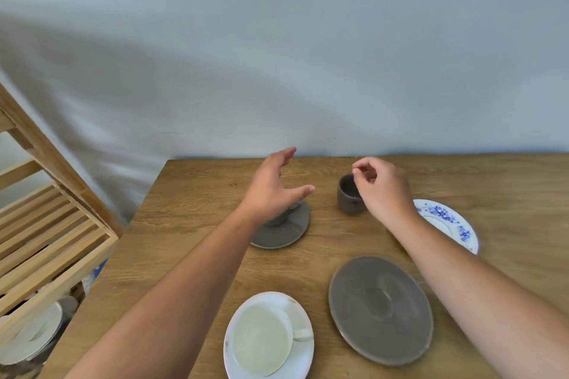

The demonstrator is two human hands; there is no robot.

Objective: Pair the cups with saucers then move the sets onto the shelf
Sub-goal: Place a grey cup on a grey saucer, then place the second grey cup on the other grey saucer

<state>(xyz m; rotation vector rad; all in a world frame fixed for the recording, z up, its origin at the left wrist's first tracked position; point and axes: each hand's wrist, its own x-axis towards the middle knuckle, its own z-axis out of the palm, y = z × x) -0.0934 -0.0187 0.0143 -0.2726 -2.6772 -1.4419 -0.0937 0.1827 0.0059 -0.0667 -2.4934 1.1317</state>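
Note:
A white cup (261, 340) stands on a white saucer (303, 357) at the table's near edge. Right of it lies a bare grey saucer (381, 311). Farther back a second grey saucer (292, 228) carries a small grey cup (281, 218), mostly hidden under my left hand (274, 191), which hovers above it with fingers spread and holds nothing. A dark grey cup (348, 197) stands alone on the wood. My right hand (381, 188) is just right of its rim, fingertips loosely pinched and empty. A blue-flowered white saucer (446, 221) lies at the right, partly behind my right forearm.
A slatted wooden shelf (46, 234) stands left of the table (191, 194); white plates (34, 335) sit on its lower level. A pale wall runs along the table's back edge. Bare wood lies at the table's left and far right.

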